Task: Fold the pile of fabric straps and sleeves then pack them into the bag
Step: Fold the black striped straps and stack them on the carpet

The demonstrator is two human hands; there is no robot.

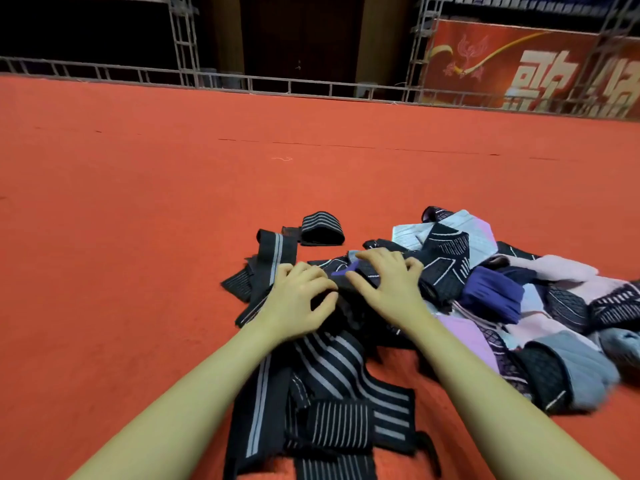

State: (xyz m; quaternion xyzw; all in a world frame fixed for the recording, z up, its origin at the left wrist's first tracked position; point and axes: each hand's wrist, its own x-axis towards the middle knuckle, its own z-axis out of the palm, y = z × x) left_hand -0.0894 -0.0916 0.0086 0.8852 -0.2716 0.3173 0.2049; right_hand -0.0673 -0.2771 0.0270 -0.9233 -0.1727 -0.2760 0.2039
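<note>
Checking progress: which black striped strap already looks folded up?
The compact black grey-striped strap lying alone on the red carpet, beyond the hands; the others sprawl loose.

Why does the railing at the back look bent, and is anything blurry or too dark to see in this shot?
Head view: the wide-angle lens bows the railing and stretches the forearms. The doorway behind it is nearly black. The left hand, right hand and pile of straps and sleeves look soft, slightly blurred. Light on the red carpet is even, without glare.
</note>
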